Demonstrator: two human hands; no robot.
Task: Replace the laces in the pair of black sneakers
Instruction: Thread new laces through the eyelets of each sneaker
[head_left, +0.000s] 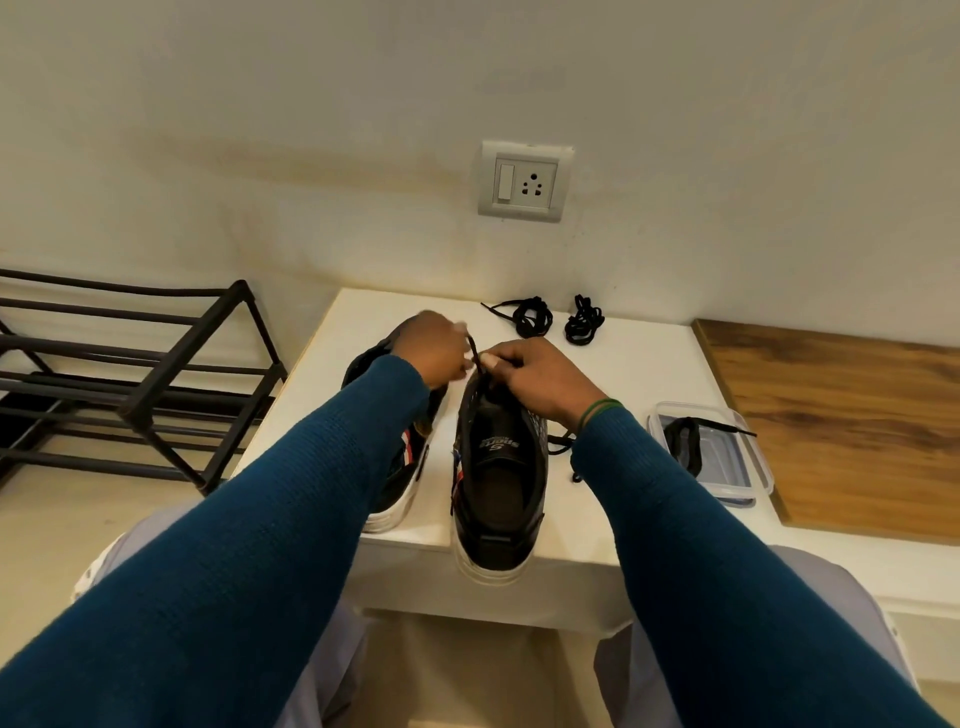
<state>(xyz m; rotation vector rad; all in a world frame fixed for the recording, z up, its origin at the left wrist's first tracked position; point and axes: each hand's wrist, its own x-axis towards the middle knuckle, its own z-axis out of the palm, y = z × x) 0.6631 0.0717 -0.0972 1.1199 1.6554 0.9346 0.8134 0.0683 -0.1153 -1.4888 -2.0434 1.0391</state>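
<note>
Head view: L hand (436, 353) and R hand (540, 376) both pinch black lace (474, 356), fingers curled, above the forefoot of sneaker (496, 467) on white table (639, 364). 2nd sneaker (402, 478) stands adjacent, under L arm. Clear container (727, 470) holds coiled lace (683, 449). Insole text: "S SPORT".

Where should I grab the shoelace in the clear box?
Probably grab the shoelace by its straight tip, which pokes out over the right rim of the clear box. Pinch it from above, coming from the right. The rest lies bunched at the box's left side and is harder to catch cleanly.
</note>
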